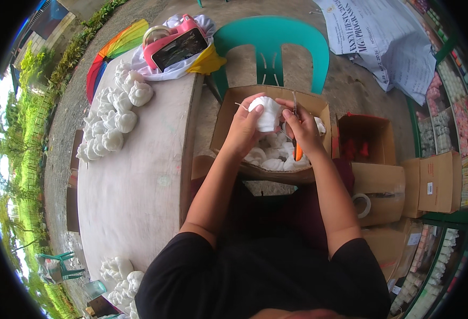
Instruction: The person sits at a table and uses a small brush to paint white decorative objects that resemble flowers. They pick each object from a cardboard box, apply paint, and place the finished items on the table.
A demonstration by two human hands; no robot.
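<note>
In front of me, over an open cardboard box, my left hand is closed around a white rounded, ridged piece. Its thumb lies across the piece's near face. My right hand is closed on a slim tool with an orange handle. The tool's thin metal end points up and away, and whether it is a knife or scissors I cannot tell. Right fingertips come close to the piece's right side; contact is unclear. Below both hands, several similar white pieces lie in the box.
On the left, a long pale table bears rows of white lumpy pieces and a phone. A green plastic chair stands beyond the box. More cardboard boxes, a tape roll and stocked shelves are on the right.
</note>
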